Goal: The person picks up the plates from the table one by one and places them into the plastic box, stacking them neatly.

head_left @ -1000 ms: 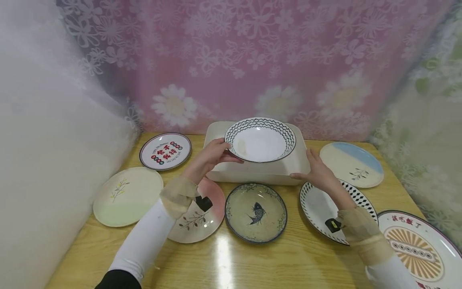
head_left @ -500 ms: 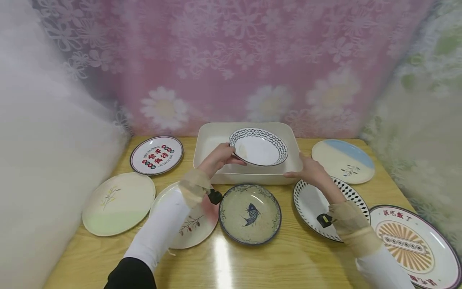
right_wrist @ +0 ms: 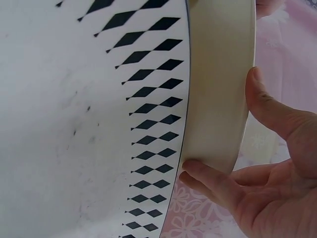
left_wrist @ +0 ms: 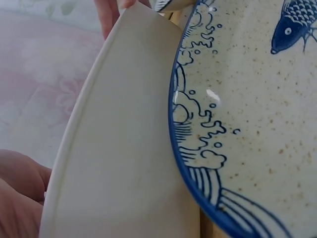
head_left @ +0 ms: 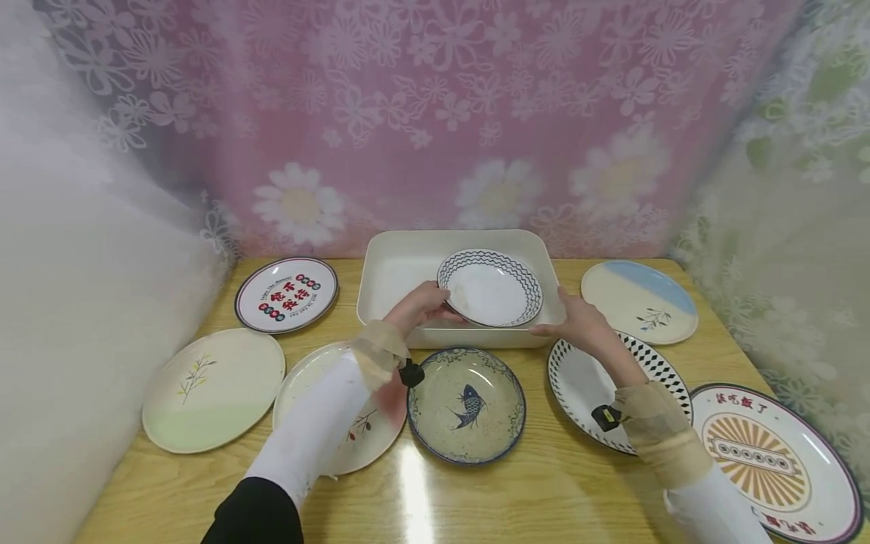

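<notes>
My left hand (head_left: 427, 306) pinches the left rim of a white deep plate (head_left: 491, 293) with black zigzag lines round its border. The plate tilts slightly over the right half of a white plastic tub (head_left: 393, 264), its near edge overlapping the tub's front rim. My right hand (head_left: 578, 323) grips the tub's front right corner; in the right wrist view its thumb is at the rim and its fingers are against the wall. Part of my left hand (left_wrist: 20, 191) shows behind the tub's rim in the left wrist view; the deep plate is hidden there.
In front of the tub lie a fish-patterned plate (head_left: 467, 446), a pink-edged plate (head_left: 306, 385) and a diamond-bordered plate (head_left: 578, 385). Leftward are a green-tinted plate (head_left: 231, 385) and a red-lettered plate (head_left: 254, 291). Rightward are a blue-edged plate (head_left: 632, 295) and a sunburst oval plate (head_left: 816, 461).
My left hand has lowered the zigzag deep plate from above the tub toward its inside. My right hand stays at the tub's corner. The head view has shifted slightly.
</notes>
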{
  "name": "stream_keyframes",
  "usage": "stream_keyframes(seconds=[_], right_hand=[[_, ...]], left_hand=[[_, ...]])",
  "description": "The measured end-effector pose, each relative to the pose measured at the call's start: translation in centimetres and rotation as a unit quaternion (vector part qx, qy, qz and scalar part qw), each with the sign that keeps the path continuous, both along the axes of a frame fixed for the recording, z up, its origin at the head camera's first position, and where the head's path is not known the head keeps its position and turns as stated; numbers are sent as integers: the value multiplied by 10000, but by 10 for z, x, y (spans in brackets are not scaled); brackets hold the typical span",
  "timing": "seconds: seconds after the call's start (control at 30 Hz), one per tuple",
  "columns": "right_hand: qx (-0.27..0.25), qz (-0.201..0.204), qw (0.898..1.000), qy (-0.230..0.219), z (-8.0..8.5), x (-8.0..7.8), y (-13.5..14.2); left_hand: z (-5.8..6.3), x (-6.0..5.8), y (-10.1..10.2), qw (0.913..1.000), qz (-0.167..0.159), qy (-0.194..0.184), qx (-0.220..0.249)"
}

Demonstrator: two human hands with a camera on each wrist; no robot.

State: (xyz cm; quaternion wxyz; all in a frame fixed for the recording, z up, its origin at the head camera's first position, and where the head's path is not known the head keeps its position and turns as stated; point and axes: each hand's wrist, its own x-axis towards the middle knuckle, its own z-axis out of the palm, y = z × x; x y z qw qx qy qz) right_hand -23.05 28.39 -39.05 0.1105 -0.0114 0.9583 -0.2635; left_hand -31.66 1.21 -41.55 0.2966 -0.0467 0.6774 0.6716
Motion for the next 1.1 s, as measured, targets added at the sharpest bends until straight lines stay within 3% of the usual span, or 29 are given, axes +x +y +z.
stream_keyframes(seconds=[0.2,0.43,0.77,0.9,1.1], right_hand=[[-56,-46,10000,-7,4,3,-1],[-103,35,9999,106,4,3,-2],[-16,-103,9999,-60,7,4,0],[-43,-115,9999,-55,4,3,0],[-101,-25,9999,-24,1,3,2]], left_hand=[[-2,0,3,9995,-177,-86,-228],[0,2,0,9923,-659,401,-965],[14,9,-6,9833,-1321,743,-1004],[14,10,-9,9814,-1391,850,-1017],[16,14,-19,9861,-1171,825,-837]])
